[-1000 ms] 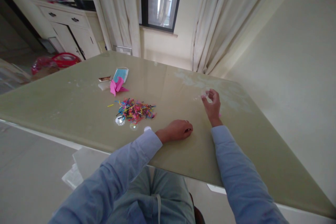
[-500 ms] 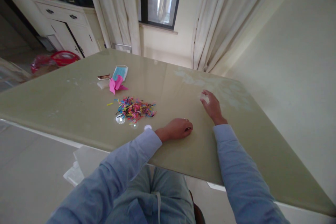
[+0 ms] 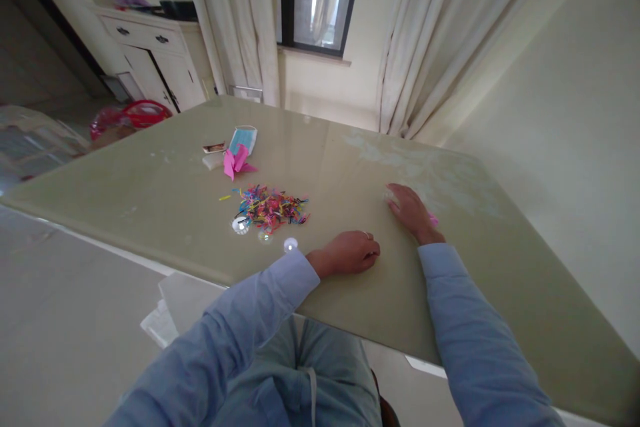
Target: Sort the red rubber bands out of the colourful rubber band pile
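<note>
My left hand (image 3: 349, 252) rests on the tabletop with its fingers curled in; they hide whatever may be inside. Farther right, my right hand (image 3: 407, 209) is palm down, thumb and fingers closed about a small clear piece (image 3: 389, 195), too faint to name. A bit of something pink (image 3: 433, 219) shows at the outer edge of that hand, mostly covered by it. Left of my left hand lies a heap of small colourful rubber bands (image 3: 273, 207). Round shiny spots, perhaps light reflections, show along the heap's near side.
On the olive-green table (image 3: 165, 213), beyond the heap, lie a pink folded paper (image 3: 239, 161), a blue face mask (image 3: 243, 141), a small packet (image 3: 215, 147) and a whitish pouch (image 3: 213, 161). A white cabinet (image 3: 150, 57) stands behind at left; curtains hang by the window.
My right hand has drawn slightly nearer and turned more palm down. The pink bit beside it has come into sight. My left hand stays put; the camera view has shifted slightly left.
</note>
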`<state>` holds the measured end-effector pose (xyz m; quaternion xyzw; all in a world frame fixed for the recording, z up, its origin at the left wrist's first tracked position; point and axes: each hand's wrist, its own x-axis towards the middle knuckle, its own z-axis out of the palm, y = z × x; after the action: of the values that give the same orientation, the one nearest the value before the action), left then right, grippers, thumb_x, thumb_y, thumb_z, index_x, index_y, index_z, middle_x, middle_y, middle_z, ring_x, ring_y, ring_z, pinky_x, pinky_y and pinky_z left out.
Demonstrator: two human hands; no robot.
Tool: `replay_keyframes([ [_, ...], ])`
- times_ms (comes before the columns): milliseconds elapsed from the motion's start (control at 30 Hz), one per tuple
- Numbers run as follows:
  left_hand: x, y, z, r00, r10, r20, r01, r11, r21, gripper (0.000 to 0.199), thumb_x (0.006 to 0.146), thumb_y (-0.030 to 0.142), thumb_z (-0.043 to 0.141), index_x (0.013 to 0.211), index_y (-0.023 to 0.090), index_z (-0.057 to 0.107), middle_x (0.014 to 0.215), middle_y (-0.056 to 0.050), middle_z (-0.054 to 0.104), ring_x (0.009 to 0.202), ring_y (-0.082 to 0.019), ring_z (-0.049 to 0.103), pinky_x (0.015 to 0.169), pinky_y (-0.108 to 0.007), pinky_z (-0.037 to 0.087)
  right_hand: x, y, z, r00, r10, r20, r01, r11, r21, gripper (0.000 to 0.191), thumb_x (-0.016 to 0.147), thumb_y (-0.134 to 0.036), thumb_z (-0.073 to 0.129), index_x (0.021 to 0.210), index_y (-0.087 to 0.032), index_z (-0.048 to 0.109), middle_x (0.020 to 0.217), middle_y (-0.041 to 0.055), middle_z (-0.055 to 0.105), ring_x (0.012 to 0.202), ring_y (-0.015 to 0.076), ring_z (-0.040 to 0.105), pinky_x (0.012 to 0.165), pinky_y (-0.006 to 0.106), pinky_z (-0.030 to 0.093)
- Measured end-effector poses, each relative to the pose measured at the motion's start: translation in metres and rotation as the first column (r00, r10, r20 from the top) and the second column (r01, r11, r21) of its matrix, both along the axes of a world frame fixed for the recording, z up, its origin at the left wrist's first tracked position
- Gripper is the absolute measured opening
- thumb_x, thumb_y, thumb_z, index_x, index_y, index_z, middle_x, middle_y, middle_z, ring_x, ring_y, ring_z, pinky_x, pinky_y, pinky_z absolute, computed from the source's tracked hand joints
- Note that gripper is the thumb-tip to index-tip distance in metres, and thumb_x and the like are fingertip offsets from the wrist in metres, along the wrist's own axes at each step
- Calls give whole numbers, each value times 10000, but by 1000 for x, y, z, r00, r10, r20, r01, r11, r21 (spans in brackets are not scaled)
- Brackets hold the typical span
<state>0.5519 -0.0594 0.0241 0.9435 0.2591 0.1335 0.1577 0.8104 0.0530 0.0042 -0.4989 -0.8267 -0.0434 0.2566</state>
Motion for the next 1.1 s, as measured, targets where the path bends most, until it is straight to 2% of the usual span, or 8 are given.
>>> replay_keyframes([
  [167,-10,-10,2,999,-39,-27,41,996,79,203,974,244,486,948,169,673,978,-82,684,880,-204,640,768,-336,463,-24,-23,13,995,29,-93,-24,998,56,401,928,-371,524,1258,-192,667,1290,143,667,1236,305,592,1111,564,429],
  [300,-20,-17,6,998,-47,-40,50,994,94,208,975,239,485,926,169,674,956,-94,690,850,-214,651,742,-353,468,-71,-51,31,975,77,-208,-64,996,66,318,965,-423,536,1151,-238,716,1198,109,700,1163,274,626,1063,511,480],
  [367,-23,-19,6,997,-73,-35,76,992,97,204,966,250,502,914,166,679,935,-98,696,840,-222,656,730,-361,467,-99,-60,35,953,139,-269,-140,990,18,296,972,-428,543,1098,-238,732,1102,103,719,1077,254,656,992,457,528],
  [467,-23,-21,4,990,-141,-3,141,986,94,197,937,300,552,875,167,683,900,-87,708,818,-230,658,713,-369,466,-136,-62,31,900,314,-303,-367,921,-135,270,960,-395,580,1095,-226,740,1063,96,721,960,213,679,863,371,570],
  [533,-23,-22,3,986,-164,27,162,983,84,198,915,326,585,844,168,681,892,-80,715,807,-229,657,696,-365,463,-155,-56,24,867,399,-299,-467,860,-205,252,953,-362,597,1100,-223,746,1080,95,717,973,205,674,878,364,559],
  [600,-23,-22,2,986,-161,46,158,985,71,204,904,340,600,829,170,684,879,-79,720,795,-226,657,672,-357,455,-169,-48,17,850,444,-284,-511,826,-238,235,954,-334,605,1099,-222,753,1077,90,712,984,201,664,909,367,540],
  [833,-23,-17,4,991,-125,49,125,992,18,234,911,357,599,806,177,704,820,-79,727,737,-205,653,616,-331,416,-185,-31,9,820,503,-272,-567,781,-262,176,939,-250,647,1051,-221,780,973,66,682,880,168,635,840,307,516],
  [1100,-24,-19,7,994,-70,81,72,997,-26,234,904,331,626,782,152,713,770,-96,713,685,-216,635,611,-336,403,-193,-32,12,829,504,-243,-558,777,-292,158,957,-243,616,950,-197,766,923,61,667,857,170,609,837,309,496],
])
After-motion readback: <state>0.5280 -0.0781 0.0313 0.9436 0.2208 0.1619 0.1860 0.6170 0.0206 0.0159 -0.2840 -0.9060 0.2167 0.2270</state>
